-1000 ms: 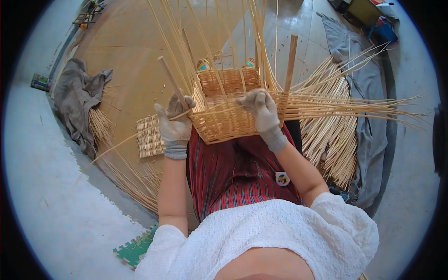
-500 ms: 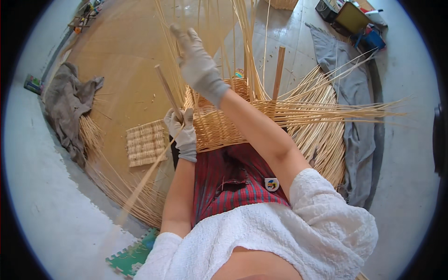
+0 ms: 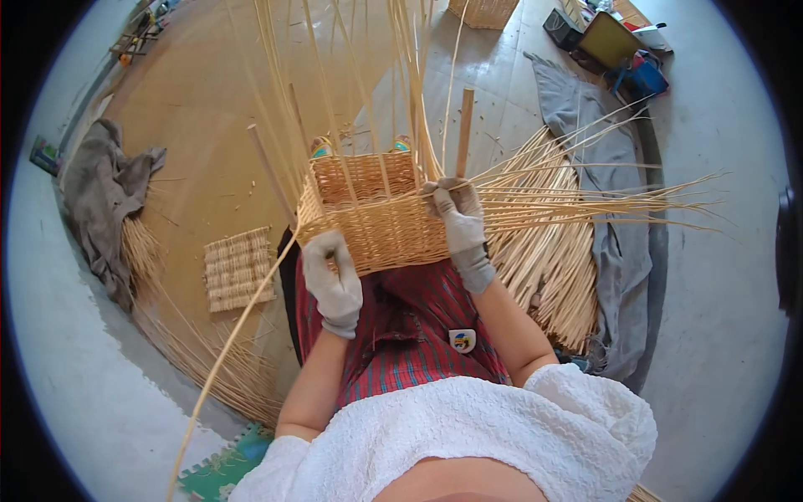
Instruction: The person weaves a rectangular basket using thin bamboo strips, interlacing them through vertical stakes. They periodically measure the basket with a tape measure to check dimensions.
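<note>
One woven basket (image 3: pixel 368 234) at the person's lap, three wooden posts (image 3: pixel 464 134) showing at it.
From the left: one grey cloth (image 3: pixel 104 197), one woven panel (image 3: pixel 238 272), and one long strand (image 3: pixel 219 360) slanting down from the basket's left corner; the left hand (image 3: pixel 333 283), gloved, curls at the near wall, whether pinching I cannot tell; the gloved right hand (image 3: pixel 462 219) clasps the near right corner; strands jutting right cross one cane pile (image 3: pixel 556 276), beside a second grey cloth (image 3: pixel 623 243).

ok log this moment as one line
left hand: at basket's near side, left end; right hand: at near right corner, beside wooden post; tall canes: standing above rim; long cane: trailing from near left corner
</note>
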{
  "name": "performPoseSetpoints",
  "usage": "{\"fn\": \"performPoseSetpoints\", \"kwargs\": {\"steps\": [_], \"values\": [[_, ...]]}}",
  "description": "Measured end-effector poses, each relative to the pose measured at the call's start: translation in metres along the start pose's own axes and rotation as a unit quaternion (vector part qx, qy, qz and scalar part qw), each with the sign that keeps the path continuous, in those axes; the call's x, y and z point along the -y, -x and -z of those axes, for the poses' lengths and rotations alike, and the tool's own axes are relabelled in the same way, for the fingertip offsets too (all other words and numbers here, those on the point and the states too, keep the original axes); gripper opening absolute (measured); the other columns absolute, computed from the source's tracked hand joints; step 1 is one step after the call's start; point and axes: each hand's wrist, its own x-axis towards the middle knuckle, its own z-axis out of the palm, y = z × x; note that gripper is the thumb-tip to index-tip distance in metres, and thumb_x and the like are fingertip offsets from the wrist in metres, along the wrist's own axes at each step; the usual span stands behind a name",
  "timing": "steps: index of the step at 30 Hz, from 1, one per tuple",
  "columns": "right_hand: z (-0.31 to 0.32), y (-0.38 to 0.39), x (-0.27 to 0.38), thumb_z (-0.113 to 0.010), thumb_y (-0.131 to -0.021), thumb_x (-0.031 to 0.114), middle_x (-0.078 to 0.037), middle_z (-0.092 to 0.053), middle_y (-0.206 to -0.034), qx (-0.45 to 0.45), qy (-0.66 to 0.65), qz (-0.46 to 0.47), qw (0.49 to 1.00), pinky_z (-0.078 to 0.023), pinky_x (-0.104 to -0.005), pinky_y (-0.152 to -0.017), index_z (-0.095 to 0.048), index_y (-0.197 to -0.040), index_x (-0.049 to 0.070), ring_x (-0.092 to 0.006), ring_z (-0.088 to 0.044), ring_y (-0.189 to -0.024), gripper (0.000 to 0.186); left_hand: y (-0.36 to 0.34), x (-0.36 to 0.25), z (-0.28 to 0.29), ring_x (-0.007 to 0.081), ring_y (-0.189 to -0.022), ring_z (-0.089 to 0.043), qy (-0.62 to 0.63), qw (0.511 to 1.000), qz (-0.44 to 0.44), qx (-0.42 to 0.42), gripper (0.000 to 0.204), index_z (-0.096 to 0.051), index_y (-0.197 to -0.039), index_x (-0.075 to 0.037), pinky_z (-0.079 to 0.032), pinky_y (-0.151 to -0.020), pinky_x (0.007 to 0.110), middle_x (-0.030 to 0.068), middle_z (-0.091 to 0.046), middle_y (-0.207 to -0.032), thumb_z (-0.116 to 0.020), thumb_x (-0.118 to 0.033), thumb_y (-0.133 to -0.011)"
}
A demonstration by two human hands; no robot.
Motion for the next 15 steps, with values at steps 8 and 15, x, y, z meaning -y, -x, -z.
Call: {"fn": "performPoseSetpoints", "kwargs": {"steps": [8, 15], "values": [[-0.114, -0.070, 0.040, -0.055, -0.095, -0.003, -0.017, -0.069, -0.120, 0.093, 0.472, 0.365, 0.797, -0.057, -0.0381, -0.078, -0.057, -0.127, 0.003, -0.0320, -0.070, -0.095, 0.033, -0.062, 0.005, -0.033, 0.0315, -0.085, -0.072, -0.228, 0.954, 0.103, 0.164, 0.051, -0.040, -0.150, -0.016, -0.054, -0.077, 0.047, 0.0189, -0.070, -0.094, -0.058, -0.030, -0.104], [-0.014, -0.018, 0.020, -0.060, -0.098, 0.011, -0.013, -0.067, -0.112, 0.064, -0.156, 0.130, 0.977, -0.056, -0.0331, -0.082, -0.058, -0.132, -0.001, -0.0215, -0.068, -0.094, 0.036, -0.053, -0.027, -0.026, 0.0280, -0.085, -0.068, -0.223, 0.963, 0.116, 0.103, 0.059, -0.041, -0.151, -0.014, -0.055, -0.075, 0.041, 0.0145, -0.067, -0.113, -0.066, -0.018, -0.099]]}}
